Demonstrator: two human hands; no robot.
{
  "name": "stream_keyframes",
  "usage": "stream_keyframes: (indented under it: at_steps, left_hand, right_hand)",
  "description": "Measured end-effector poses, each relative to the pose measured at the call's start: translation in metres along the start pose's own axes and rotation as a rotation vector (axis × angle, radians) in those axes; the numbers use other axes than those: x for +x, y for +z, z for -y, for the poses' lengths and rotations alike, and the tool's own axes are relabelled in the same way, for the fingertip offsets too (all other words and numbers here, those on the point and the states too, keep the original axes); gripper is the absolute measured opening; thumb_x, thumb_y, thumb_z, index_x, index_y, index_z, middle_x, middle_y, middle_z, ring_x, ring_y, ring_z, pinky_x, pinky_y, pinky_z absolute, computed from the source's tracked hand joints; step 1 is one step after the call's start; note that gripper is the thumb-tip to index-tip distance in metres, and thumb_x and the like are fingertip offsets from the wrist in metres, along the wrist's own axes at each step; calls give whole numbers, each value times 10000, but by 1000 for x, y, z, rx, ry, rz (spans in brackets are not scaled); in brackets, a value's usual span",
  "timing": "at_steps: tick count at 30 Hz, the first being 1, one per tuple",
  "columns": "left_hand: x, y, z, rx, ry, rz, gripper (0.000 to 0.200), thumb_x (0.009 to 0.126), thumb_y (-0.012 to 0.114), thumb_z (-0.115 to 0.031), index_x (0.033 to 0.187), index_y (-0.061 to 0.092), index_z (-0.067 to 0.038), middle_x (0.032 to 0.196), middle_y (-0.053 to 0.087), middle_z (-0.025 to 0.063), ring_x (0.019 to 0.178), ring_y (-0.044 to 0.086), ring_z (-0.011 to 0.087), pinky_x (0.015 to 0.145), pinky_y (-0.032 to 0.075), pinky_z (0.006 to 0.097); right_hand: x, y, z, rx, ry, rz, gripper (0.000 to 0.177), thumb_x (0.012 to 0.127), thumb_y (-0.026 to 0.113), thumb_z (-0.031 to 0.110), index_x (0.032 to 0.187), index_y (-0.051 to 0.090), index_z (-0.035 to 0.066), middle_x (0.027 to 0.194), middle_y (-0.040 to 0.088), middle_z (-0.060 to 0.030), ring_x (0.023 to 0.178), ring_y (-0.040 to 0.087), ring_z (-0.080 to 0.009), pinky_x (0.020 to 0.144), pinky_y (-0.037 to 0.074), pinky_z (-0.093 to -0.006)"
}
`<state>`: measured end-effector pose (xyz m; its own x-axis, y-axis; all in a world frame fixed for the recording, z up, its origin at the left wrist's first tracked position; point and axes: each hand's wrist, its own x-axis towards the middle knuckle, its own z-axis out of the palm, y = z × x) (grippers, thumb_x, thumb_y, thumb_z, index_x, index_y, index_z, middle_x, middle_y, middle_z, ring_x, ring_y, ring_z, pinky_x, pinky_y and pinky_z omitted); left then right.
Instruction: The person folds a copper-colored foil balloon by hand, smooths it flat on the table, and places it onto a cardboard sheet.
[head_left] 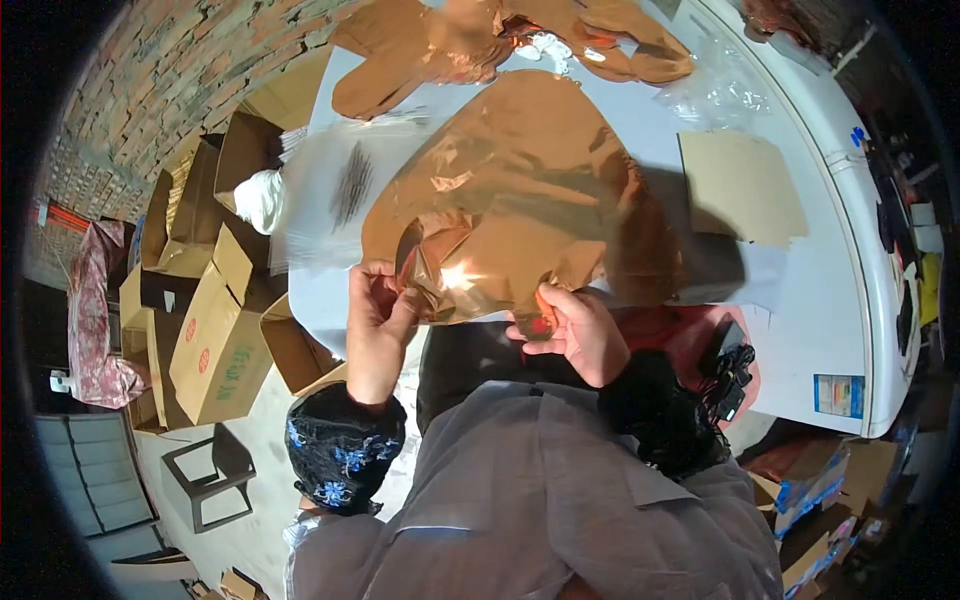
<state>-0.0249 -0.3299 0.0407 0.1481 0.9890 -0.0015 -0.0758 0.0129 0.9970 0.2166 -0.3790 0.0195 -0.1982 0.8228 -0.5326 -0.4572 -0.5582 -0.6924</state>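
The left hand (380, 312) and right hand (580, 338) both pinch a copper-coloured foil sheet (520, 185) at the near edge of the desk (800, 320); a beige card (745, 188) lies toward its right edge.

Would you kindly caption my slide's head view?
Left hand and right hand hold copper-coloured foil by its near edge.

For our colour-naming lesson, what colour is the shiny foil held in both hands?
The shiny foil is copper-orange; it shows best in the head view.
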Motion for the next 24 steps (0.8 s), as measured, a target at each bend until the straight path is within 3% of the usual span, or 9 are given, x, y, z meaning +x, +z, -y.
stream_keyframes:
  at_steps: [12,17,20,24]
  left_hand:
    - [26,-37,4,223,0,47,261,946,551,33,1184,466,-30,977,606,46,883,585,111,793,491,254]
    - [37,-40,-17,195,61,51,233,945,584,-9,1154,483,-14,918,623,44,789,583,115,742,472,253]
    - [41,-33,-28,177,32,-2,249,942,587,-9,1169,485,-16,937,621,34,822,590,109,761,474,251]
    - [46,-48,-7,134,30,96,291,940,567,5,1214,477,-34,1014,612,43,861,600,117,784,482,253]
  right_hand:
    - [6,20,-11,81,11,112,428,1011,500,377,1271,568,43,1148,694,-113,995,700,-263,798,571,-342]
    - [4,32,2,80,-67,139,435,1015,490,376,1281,550,37,1155,690,-116,982,700,-249,813,573,-350]
    - [6,33,3,105,-95,162,377,1008,511,365,1222,567,59,1145,687,-102,1000,692,-240,825,573,-373]
    - [11,28,-14,187,-79,56,359,988,552,374,1177,577,69,1092,668,-32,962,684,-185,806,585,-367]
